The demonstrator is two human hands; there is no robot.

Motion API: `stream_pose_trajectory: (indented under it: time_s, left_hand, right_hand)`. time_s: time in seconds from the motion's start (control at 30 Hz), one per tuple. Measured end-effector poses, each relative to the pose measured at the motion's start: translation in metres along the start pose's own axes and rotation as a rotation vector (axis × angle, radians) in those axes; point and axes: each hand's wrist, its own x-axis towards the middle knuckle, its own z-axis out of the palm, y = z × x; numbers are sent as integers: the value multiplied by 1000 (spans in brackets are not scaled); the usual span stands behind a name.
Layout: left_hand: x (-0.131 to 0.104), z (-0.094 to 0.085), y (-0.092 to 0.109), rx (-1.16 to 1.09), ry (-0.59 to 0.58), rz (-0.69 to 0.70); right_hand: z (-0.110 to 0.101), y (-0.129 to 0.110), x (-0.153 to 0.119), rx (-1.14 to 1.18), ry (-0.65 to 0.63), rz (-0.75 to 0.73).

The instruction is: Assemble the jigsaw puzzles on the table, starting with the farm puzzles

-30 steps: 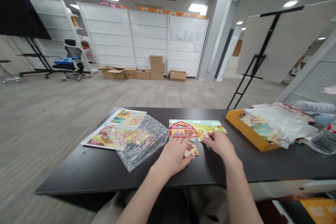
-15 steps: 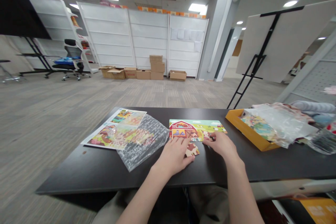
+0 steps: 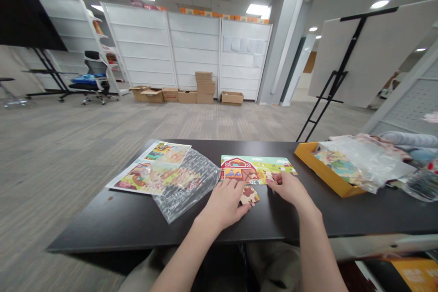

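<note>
A partly joined jigsaw puzzle point(image 3: 239, 164) with a red barn and a green field lies flat on the black table. My left hand point(image 3: 227, 200) rests palm down at its lower left, fingers stretched out and the tips at the barn's lower edge. Beside the left thumb lies a loose puzzle piece point(image 3: 249, 196) with brown and cream patches, partly covered by that hand. My right hand point(image 3: 287, 188) is at the puzzle's lower right, thumb and fingers pinched on a puzzle piece point(image 3: 270, 176) with a pale animal on it, at the puzzle's lower edge.
A clear plastic bag point(image 3: 185, 191) overlaps printed picture sheets point(image 3: 143, 178) on the left. To the right stands a yellow box point(image 3: 328, 173) holding puzzle pieces and plastic wrapping. The black table point(image 3: 130, 228) has its near edge close to my lap.
My left fingers have drawn back slightly toward me and left, uncovering more of the barn's lower part. The right hand has shifted only a little to the right, still at the same piece.
</note>
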Motion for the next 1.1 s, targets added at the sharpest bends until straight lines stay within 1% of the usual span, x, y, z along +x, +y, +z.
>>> stream_pose_trajectory:
  time_s: [0.2, 0.37, 0.57, 0.8, 1.1]
  left_hand:
    - [1, 0, 1, -4, -14, 3]
    - [2, -1, 2, -21, -27, 2]
    - [2, -3, 2, -30, -30, 0]
    - [1, -3, 3, -30, -29, 4]
    - [1, -2, 2, -21, -10, -1]
  right_hand:
    - [4, -2, 1, 69, 48, -26]
    - [-1, -10, -2, 158, 56, -56]
    - [-7, -12, -3, 194, -3, -49]
    - [-1, -5, 0, 232, -103, -116]
    - [-5, -1, 3, 565, -69, -100]
